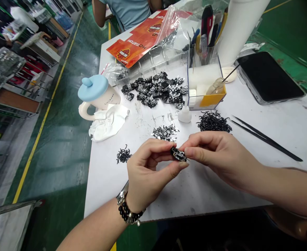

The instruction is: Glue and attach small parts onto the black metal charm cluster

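Observation:
Between thumb and fingers, my left hand (150, 170) grips a small black-and-silver part (179, 154), like those heaped farther back. My right hand (218, 157) pinches at the right side of the same part; whether a tiny piece sits in its fingertips is hidden. Just beyond my hands is a pile of small silver metal pieces (166, 132). Short black curved pieces lie in a larger pile (214, 122) behind my right hand and a smaller one (123, 154) left of my left hand. Black tweezers (267, 138) rest to the right.
A heap of black-and-silver parts (156, 89) covers the table's back middle. Around it stand a blue-lidded mug (103, 96) with crumpled tissue (109, 122), a clear tool box (207, 99), a small white bottle (185, 114) and a tablet-like device (269, 76). A person (128, 14) sits beyond.

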A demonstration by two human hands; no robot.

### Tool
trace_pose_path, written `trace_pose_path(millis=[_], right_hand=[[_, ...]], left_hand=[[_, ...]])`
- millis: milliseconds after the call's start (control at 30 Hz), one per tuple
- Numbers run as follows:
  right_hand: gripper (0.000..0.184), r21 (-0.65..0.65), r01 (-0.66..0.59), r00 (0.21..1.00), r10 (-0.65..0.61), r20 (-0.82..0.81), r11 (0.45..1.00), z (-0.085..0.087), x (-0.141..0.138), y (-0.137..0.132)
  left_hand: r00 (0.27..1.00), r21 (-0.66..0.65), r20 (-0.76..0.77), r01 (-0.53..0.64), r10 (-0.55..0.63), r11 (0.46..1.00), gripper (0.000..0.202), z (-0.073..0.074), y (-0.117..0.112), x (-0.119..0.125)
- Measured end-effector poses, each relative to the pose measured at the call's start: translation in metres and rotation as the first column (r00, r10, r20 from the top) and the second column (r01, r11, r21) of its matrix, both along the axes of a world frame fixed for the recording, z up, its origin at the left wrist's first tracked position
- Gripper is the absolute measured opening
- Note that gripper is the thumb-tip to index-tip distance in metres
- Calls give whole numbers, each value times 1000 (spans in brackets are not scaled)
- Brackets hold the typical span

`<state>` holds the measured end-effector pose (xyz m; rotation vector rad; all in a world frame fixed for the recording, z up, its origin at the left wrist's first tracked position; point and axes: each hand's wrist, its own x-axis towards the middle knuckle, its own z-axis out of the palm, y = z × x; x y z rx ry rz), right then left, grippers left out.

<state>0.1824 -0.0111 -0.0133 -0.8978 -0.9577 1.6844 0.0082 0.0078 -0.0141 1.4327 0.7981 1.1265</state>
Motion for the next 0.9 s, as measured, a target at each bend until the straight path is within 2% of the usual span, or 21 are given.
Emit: trace_pose_path(millis=[200, 500, 600, 700, 767, 900], right_hand=[[8, 93, 34, 990, -46, 131, 995, 3, -1, 0], [3, 63, 31, 990, -39, 132, 998, 5, -2, -2], [3, 108, 31, 968, -56, 245, 994, 6, 0, -2], [9, 164, 7, 909, -74, 409, 986, 9, 5, 1], [12, 158, -33, 890, -43, 455, 987, 12, 8, 4], [10, 45, -113, 909, 85, 407, 993, 18, 13, 9]], left_hand=[[1000, -13, 18, -2, 2, 1000, 37, -3, -1, 1], [999, -53, 34, -32, 34, 998, 36, -2, -4, 3], [999, -63, 28, -24, 25, 998, 36, -1, -3, 3], [1000, -68, 29, 5, -3, 998, 37, 1, -2, 1], [999, -76, 39, 31, -28, 997, 37, 2, -1, 0], [995, -81, 63, 79, -74, 994, 38, 2, -2, -1]])
